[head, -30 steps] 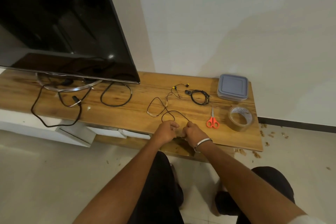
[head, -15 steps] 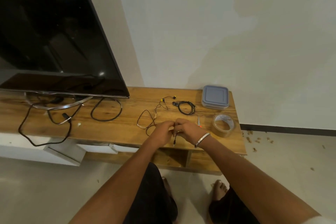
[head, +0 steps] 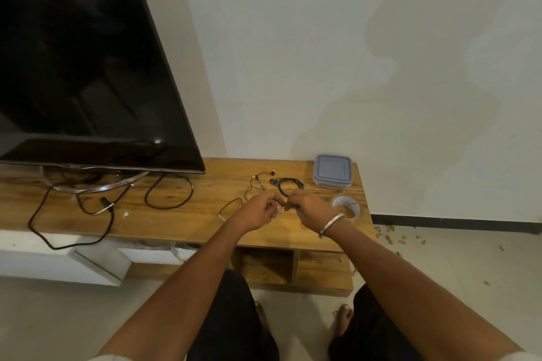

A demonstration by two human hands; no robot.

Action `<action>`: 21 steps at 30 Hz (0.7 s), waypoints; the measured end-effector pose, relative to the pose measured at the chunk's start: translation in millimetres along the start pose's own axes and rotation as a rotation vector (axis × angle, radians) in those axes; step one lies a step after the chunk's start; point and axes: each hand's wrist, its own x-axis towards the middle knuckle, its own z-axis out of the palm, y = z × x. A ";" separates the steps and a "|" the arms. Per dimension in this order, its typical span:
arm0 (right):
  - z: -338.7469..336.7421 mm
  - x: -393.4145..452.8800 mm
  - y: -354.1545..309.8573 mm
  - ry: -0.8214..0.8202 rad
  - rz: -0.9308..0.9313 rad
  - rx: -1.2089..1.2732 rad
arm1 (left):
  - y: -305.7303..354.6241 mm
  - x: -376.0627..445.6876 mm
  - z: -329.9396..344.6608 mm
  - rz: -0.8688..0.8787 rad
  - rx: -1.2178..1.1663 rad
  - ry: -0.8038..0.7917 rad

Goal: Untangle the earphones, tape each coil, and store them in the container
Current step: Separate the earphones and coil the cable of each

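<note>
Early in the task, by my reading: at frame centre the left hand (head: 258,211) and right hand (head: 308,208) pinch closed on the loose earphone cable (head: 234,202) over the bench (head: 181,223). A second earphone coil (head: 289,184) lies untaped just above; container (head: 333,171) lidded, tape roll (head: 347,205) untouched. No legible writing

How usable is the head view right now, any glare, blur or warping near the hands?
Head view: wide-angle warping bends the TV edge and the wooden shelf. A small glare spot sits low on the screen. Light is dim and even, with soft shadows on the wall. The left hand and right hand are slightly soft, so the thin earphone cord between them is hard to trace.
</note>
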 end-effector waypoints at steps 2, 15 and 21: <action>-2.7 0.0 -7.2 0.053 0.101 0.125 | 2.7 -0.3 -1.8 0.030 0.050 0.071; -7.7 3.9 -28.2 -0.036 0.359 0.732 | 5.2 -6.9 -9.2 0.097 0.076 0.224; -7.4 7.1 -27.7 0.103 0.338 0.461 | 4.1 -10.3 -14.3 0.081 0.063 0.212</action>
